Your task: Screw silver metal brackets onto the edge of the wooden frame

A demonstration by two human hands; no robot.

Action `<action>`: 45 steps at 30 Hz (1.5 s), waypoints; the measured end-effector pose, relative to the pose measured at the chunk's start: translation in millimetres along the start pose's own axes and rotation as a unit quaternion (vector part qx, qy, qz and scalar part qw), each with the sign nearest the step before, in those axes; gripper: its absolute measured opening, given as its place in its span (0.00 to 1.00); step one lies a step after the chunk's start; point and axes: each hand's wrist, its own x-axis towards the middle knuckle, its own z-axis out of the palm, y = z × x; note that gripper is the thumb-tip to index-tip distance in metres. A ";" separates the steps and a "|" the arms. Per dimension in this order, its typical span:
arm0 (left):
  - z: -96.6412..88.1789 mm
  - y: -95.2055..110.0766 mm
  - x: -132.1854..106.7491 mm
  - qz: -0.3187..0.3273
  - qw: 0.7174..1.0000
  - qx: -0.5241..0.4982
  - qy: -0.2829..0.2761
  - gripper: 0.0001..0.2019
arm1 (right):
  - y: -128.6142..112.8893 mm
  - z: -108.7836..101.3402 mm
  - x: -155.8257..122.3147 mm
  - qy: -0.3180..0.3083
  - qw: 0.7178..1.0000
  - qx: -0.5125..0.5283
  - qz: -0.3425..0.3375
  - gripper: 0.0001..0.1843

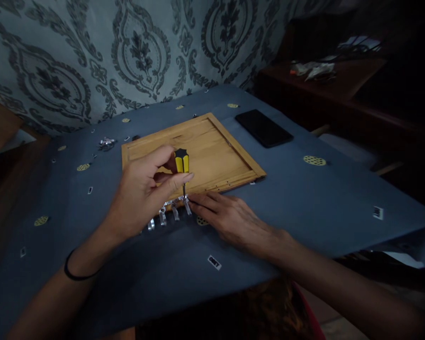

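Observation:
My left hand (143, 191) is closed around the yellow and black handle of a screwdriver (182, 161). The screwdriver stands upright, its tip down on a shiny metal hook (187, 204) at the near edge of a framed wooden board (194, 146). Several similar metal hooks (163, 215) line that edge to the left, their ends sticking out past the wood. With fingers stretched out, my right hand (233, 219) lies low beside the board's near edge. Its fingertips touch the wood next to the hook under the screwdriver. The right thumb is hidden.
A blue patterned cloth (326, 208) covers the table. A black phone (264, 127) lies right of the board, and a small heap of metal pieces (106, 143) lies to its left. Patterned wallpaper (141, 52) rises behind; a dark wooden cabinet (354, 80) stands at the right.

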 end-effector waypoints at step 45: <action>-12.0 -4.9 4.7 -0.009 0.998 -0.047 -0.044 0.07 | -2.1 -0.2 0.6 0.015 0.999 -0.038 -0.011 0.25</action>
